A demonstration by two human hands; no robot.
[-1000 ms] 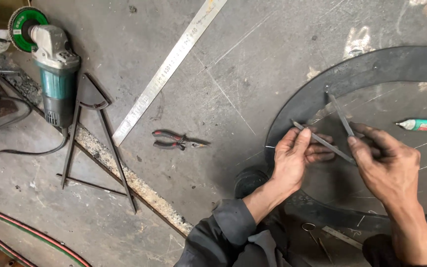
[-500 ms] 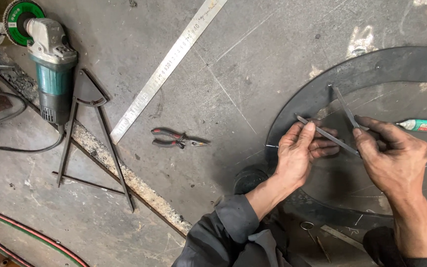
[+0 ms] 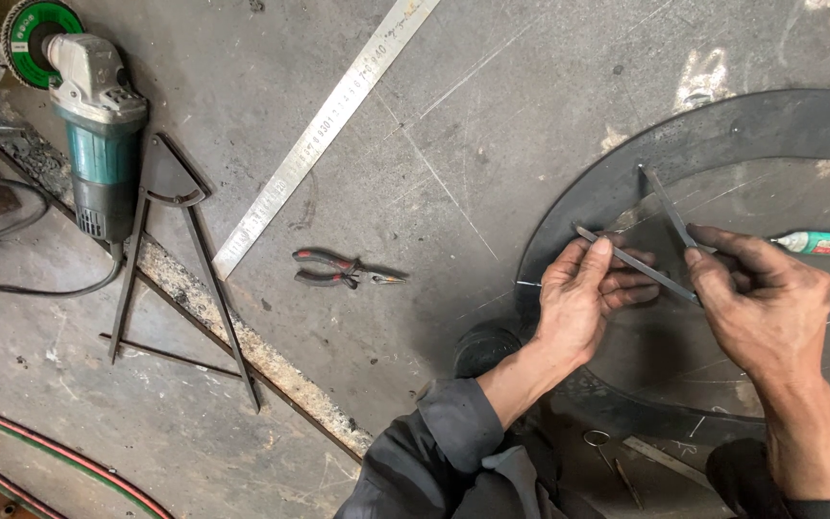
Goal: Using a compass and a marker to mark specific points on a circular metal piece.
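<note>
A person's left hand (image 3: 583, 298) and right hand (image 3: 756, 303) pinch the legs of a metal divider (image 3: 647, 252), fingers closed narrowly on it, its points resting on a dark round steel plate (image 3: 722, 135) at the right of the floor. A green marker (image 3: 823, 244) lies just beside the right hand. Farther left lie red-handled pliers (image 3: 333, 269), a steel ruler (image 3: 324, 135) and an angle grinder (image 3: 98, 144).

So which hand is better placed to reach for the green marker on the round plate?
Probably the right hand: the green marker lies just beyond its fingers on the round plate, while the left hand, holding a leg of the metal divider, sits farther away.
</note>
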